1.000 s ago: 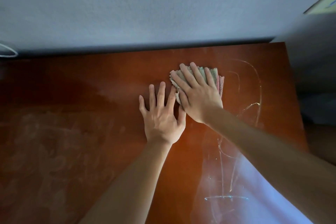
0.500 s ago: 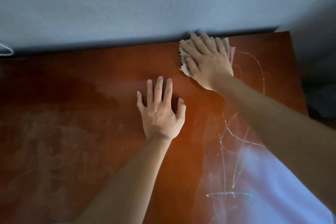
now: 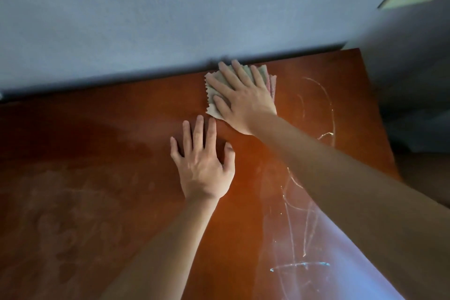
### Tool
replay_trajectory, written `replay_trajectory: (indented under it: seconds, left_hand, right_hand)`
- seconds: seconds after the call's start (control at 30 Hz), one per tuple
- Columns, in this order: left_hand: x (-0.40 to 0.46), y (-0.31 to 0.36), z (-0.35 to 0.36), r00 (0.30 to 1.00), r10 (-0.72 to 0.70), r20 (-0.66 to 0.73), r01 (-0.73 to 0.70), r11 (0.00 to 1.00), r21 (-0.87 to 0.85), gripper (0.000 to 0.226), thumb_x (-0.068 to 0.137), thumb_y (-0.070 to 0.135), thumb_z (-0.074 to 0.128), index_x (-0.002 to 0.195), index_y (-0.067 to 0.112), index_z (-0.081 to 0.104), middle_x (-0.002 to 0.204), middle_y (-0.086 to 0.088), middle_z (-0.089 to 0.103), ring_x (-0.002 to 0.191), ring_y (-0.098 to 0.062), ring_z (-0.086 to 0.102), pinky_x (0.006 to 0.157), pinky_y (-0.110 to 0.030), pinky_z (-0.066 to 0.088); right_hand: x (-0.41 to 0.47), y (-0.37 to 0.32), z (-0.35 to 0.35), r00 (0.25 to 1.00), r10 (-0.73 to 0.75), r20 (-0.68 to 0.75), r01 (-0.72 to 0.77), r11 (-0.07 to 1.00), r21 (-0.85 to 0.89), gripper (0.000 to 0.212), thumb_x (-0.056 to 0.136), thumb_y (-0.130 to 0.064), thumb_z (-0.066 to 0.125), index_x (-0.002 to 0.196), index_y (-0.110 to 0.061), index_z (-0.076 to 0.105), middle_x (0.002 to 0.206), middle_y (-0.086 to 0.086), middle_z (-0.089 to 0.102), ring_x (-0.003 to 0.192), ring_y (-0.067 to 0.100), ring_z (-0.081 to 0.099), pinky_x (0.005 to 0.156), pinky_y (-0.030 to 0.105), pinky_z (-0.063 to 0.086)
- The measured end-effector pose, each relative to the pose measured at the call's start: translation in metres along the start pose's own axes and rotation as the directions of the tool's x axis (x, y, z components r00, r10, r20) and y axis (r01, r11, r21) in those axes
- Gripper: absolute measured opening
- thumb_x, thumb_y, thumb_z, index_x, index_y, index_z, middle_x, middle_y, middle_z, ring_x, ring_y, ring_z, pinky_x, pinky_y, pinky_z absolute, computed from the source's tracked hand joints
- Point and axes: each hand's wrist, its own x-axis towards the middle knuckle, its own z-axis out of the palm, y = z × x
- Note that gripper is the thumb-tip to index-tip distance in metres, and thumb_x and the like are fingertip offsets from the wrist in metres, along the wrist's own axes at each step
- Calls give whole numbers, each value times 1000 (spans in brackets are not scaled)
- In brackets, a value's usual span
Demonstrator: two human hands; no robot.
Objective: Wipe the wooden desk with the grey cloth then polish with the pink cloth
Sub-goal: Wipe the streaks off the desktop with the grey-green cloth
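The right hand is pressing flat, fingers straight, on the grey cloth, now at the worktop's far edge instead of mid-surface 1 second ago; the pink cloth is peeking out beneath. The left hand is staying spread, bracing. Wiping is continuing; chalky streaks are remaining right.

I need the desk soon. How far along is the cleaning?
Done: little visibly; streaks remain. In hand: the right hand presses the grey cloth flat near the desk's back edge, the left hand bracing. Left: smudges; polishing with the pink cloth tucked underneath.
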Motion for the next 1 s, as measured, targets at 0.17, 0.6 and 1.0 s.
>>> replay_trajectory:
  seconds: [0.17,0.6,1.0]
  left_hand:
    - [2,1,0,1000,-2,16,2,1000,-3,66,98,52,31,155,21,43,164,-7,35,154,-35,24,121,-63,17]
    - [1,-1,3,1000,11,1,-11,1000,22,64,99,52,32,154,20,43,163,-9,37,153,-36,27,120,-64,20]
    - [1,-2,5,1000,6,6,-6,1000,-5,65,98,51,32,155,20,42,163,-9,36,153,-36,26,120,-64,17]
  right_hand:
    - [-21,77,-10,975,223,-18,-223,975,-1,59,104,-55,10,161,-45,9,172,-7,-1,157,18,-9,125,46,-10]
    - [-16,13,2,998,64,1,-64,998,8,58,105,-53,8,162,-43,7,172,-4,0,158,23,-8,124,49,-10]
    - [-27,75,-11,922,382,-65,-378,924,67,60,103,-53,13,161,-42,16,172,-4,3,158,24,-5,126,52,-6]
